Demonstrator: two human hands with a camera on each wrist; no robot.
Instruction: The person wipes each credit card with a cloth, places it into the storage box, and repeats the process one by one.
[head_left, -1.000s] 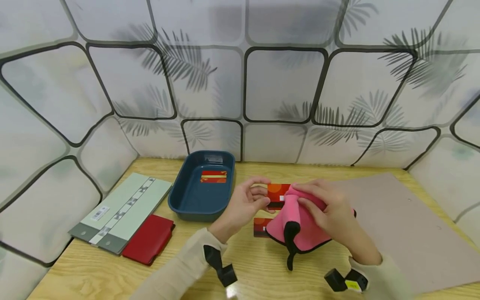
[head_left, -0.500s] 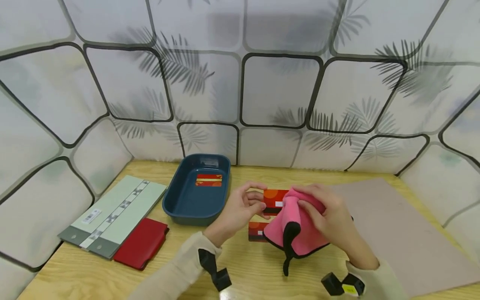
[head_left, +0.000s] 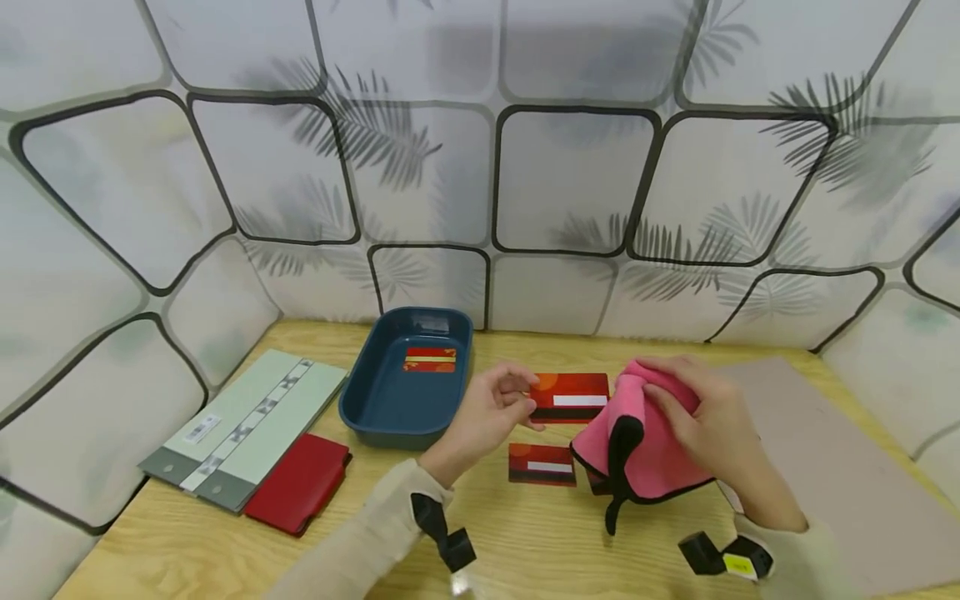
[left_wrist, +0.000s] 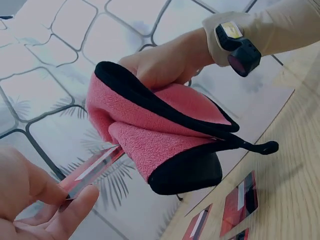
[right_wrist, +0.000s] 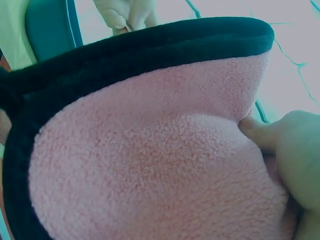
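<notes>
In the head view my left hand [head_left: 491, 412] pinches a red card [head_left: 576, 392] by its left edge, raised above the table. That card has an orange circle, a white strip and a dark band. My right hand [head_left: 708, 417] grips a bunched pink cloth [head_left: 663, 450] with black trim and a dangling black loop, just right of the card. The left wrist view shows the cloth [left_wrist: 150, 115] overlapping the held card's far end [left_wrist: 92, 170]. Below, a similar red card [head_left: 542, 464] lies on the table, and another [head_left: 597, 483] is partly hidden by the cloth.
A blue tray [head_left: 397, 437] at the back left holds a red and gold card [head_left: 430, 360]. Left of it lie a pale green folder [head_left: 255, 417] and a red leather-like case [head_left: 300, 483]. A flat greyish-pink board [head_left: 832, 475] covers the table's right side.
My right hand has moved right with the pink cloth, exposing the held card's full face and more of the cards on the table. My left hand keeps its pinch on the card.
</notes>
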